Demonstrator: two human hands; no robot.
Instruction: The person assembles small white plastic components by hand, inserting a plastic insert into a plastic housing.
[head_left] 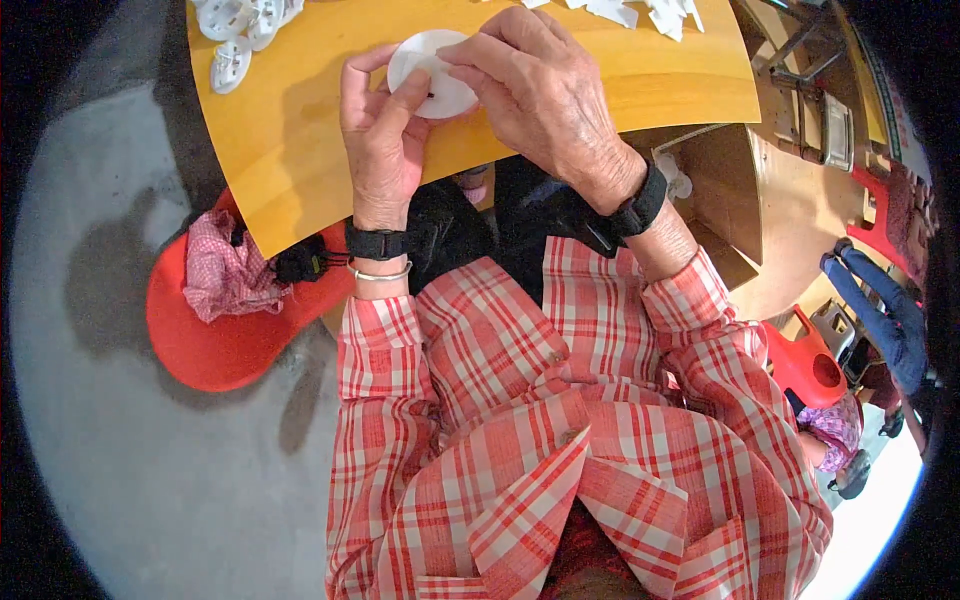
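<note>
One white disc (448,92) getting the two-hand treatment over the worktop (280,180)

So the disc is sitting up above the near edge of the worktop, and both hands are busy with it. Left hand (385,130) is holding it, thumb pressing on the face and fingers tucking in behind. A small dark spot is showing on the disc just beside that thumb. Right hand (550,95) is coming at it from the other side, fingers bunching up narrow and touching the disc near its edge. Honestly can't tell if those fingertips are pinching something tiny, they're covering the spot.

Around the worktop: some white roundish parts (231,62) are lying in a bunch by its left edge, and more white pieces (610,10) are scattering across its far right portion. A brown box (720,180) is standing open below its right end. Off its near left corner, a red stool (215,350) is holding a pink checked cloth (220,265). The person is sitting right up at the near edge, wearing a red plaid shirt (500,340), with a black band (375,242) wrapping the left wrist.
</note>
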